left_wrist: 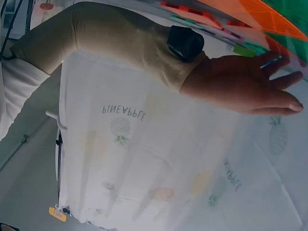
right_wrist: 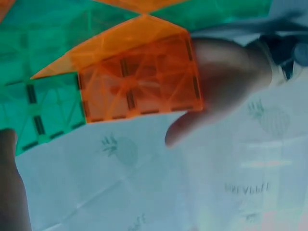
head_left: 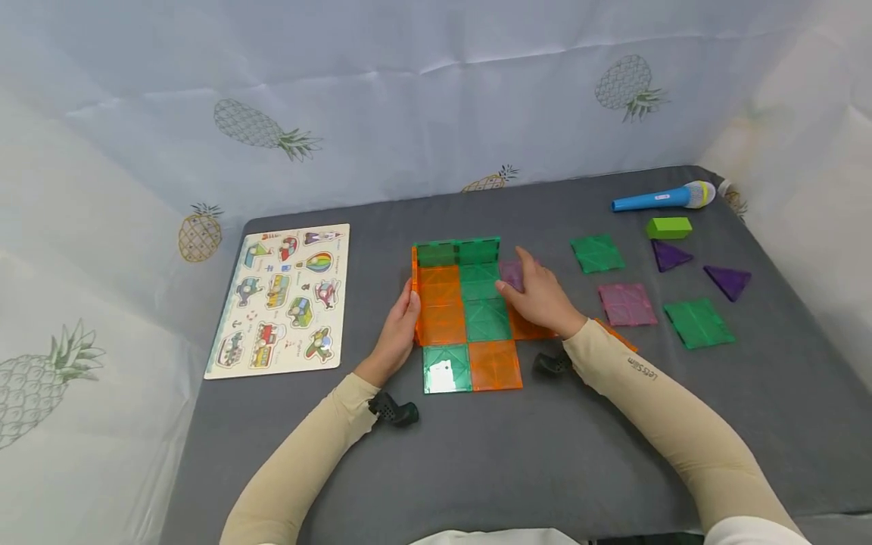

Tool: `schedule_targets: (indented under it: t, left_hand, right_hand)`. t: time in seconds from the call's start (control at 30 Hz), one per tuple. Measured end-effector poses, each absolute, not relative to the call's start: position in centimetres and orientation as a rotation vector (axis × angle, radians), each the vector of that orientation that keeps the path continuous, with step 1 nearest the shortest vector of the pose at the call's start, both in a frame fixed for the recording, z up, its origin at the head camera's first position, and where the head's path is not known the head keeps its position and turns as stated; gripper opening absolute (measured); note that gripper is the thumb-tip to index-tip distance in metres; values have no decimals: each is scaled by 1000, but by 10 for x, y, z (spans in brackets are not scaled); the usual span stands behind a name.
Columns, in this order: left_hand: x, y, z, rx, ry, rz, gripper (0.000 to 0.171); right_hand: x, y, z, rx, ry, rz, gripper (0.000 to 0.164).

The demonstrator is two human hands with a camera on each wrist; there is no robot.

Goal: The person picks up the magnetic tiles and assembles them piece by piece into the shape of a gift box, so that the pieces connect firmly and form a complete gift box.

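Note:
My left hand [head_left: 393, 333] rests against the outside of the orange upright tiles [right_wrist: 139, 79] along the left of a flat tile base [head_left: 443, 324]. Through these tiles the right wrist view shows its fingers lying straight, the thumb free above the edge. Green upright tiles [head_left: 458, 252] form the back wall. My right hand [head_left: 543, 299] is over the base's right part, fingers spread, as the left wrist view also shows. Between its thumb and index finger lies a purple translucent tile [head_left: 511, 274], partly hidden. Orange tiles show partly beneath that hand and its forearm.
A wooden picture puzzle board [head_left: 279, 303] lies to the left. On the right are green tiles [head_left: 597, 253], a pink tile [head_left: 627, 304], purple triangles [head_left: 729, 281], a green block [head_left: 669, 228] and a toy microphone [head_left: 664, 198]. A pineapple-print curtain [head_left: 409, 113] hangs behind the table.

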State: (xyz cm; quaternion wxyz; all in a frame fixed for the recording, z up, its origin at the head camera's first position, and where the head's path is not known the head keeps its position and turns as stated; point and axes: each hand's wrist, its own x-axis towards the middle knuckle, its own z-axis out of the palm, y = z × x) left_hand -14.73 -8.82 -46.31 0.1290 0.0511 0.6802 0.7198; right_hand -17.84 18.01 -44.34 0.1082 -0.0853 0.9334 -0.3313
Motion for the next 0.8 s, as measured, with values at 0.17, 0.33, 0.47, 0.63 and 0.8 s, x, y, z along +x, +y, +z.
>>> schedule_targets:
  t: [0.17,0.33,0.47,0.63,0.8]
  left_hand:
    - [-147,-87,-463,170,1903,2145,62]
    - [-149,-87,-462,182,1886,2159,77]
    - [-148,-88,-453,148,1874,2137,62]
    - [-144,-86,-441,147,1854,2099,55]
    - [-147,-88,-448,164,1863,2111,55]
  right_hand:
    - [-178,177,-436,-151,2669,-1235,76]
    - [-173,172,-414,-197,2648,-1335,76]
    - [-168,165,-389,-336,2614,-1415,74]
    - [-161,159,-372,-411,2727,-1393,67]
    - [-154,159,-383,-480,2846,-1186,60]
